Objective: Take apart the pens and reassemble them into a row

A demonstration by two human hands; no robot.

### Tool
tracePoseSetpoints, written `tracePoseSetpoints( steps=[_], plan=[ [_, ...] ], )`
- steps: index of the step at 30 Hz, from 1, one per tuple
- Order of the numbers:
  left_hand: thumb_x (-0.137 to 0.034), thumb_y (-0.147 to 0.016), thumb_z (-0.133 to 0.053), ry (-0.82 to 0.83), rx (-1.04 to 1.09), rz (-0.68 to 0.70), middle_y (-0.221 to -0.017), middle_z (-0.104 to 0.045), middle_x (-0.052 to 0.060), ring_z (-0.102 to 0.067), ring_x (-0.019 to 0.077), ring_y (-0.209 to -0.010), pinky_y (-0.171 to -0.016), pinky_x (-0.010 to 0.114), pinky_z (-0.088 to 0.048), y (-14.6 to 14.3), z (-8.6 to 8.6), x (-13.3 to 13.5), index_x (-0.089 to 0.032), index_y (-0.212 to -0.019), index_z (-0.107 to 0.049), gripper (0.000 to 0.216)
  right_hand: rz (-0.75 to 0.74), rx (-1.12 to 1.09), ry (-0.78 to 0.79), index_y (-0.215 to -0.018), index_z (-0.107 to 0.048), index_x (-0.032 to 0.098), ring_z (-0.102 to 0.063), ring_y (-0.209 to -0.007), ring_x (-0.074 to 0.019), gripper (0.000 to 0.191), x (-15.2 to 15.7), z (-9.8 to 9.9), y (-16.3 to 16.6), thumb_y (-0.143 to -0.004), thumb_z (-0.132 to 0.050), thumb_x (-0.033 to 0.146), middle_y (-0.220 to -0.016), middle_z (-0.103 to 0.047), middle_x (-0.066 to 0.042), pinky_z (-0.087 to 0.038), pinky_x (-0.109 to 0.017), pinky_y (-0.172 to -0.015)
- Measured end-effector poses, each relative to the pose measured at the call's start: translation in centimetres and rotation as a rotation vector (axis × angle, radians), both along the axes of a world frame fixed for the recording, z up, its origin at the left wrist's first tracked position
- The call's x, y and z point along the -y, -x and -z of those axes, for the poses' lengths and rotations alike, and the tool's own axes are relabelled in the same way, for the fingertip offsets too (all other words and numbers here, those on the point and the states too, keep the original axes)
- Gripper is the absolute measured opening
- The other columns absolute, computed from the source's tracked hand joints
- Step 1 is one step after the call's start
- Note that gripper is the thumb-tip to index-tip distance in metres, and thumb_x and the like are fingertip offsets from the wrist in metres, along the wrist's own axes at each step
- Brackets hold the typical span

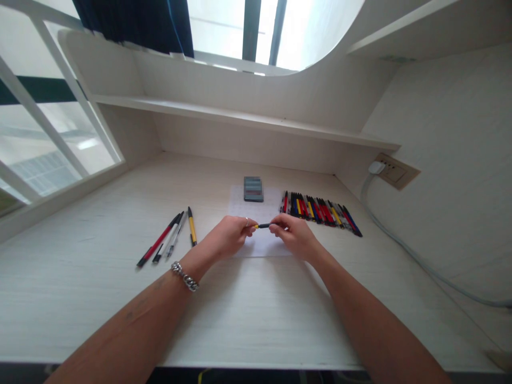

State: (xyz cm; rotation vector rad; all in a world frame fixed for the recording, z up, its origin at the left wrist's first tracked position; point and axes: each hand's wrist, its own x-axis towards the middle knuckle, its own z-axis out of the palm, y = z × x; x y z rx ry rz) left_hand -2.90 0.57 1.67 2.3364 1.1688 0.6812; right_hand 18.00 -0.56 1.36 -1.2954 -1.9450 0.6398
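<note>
Between my two hands is a pen (263,225) with a yellow part on the left and a black part on the right. My left hand (234,234) pinches the yellow end, and my right hand (294,233) pinches the black end. Both hands are over a sheet of white paper (262,248) on the desk. Left of my left hand lie several pens: a yellow and black pen (192,226), a clear pen (176,237), a white and black pen (164,242) and a red pen (160,238).
Many pens (320,209) in red, black, yellow and blue lie side by side at the right. A dark striped box (253,189) rests at the paper's top edge. A grey cable (396,242) runs from the wall socket (397,170). A shelf (248,118) spans the back above the desk.
</note>
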Motion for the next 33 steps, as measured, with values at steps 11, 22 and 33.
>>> tracePoseSetpoints(
  steps=[11,22,33],
  plan=[
    [-0.032,-0.082,-0.055,0.018,-0.063,-0.046,-0.083,-0.073,0.004,-0.062,0.0163,-0.073,-0.065,0.024,-0.042,0.5,1.1,-0.8,-0.024,-0.096,-0.072,0.024,0.012,0.017,-0.031,-0.089,-0.064,0.019,-0.057,-0.067,-0.0122,0.011,-0.1,0.7,-0.1,-0.079,-0.058,0.020,-0.076,-0.066,-0.001,-0.041,-0.023,-0.064],
    [-0.032,-0.080,-0.061,-0.021,0.005,-0.100,-0.083,-0.073,0.002,-0.063,0.0160,-0.073,-0.066,0.024,-0.044,0.3,0.7,-0.4,-0.024,-0.094,-0.073,0.020,0.042,0.068,-0.024,-0.085,-0.063,0.019,-0.057,-0.063,-0.0122,0.017,-0.4,1.1,0.0,-0.087,-0.052,0.032,-0.073,-0.066,-0.001,-0.039,-0.023,-0.061],
    [-0.028,-0.075,-0.066,-0.083,0.019,-0.166,-0.082,-0.073,0.003,-0.064,0.0172,-0.074,-0.070,0.027,-0.047,0.2,0.7,-0.5,-0.026,-0.091,-0.074,0.018,0.047,0.170,-0.022,-0.072,-0.063,0.018,-0.055,-0.059,-0.0116,0.031,-0.2,1.1,0.4,-0.091,-0.044,0.034,-0.066,-0.064,-0.001,-0.036,-0.024,-0.058]
  ],
)
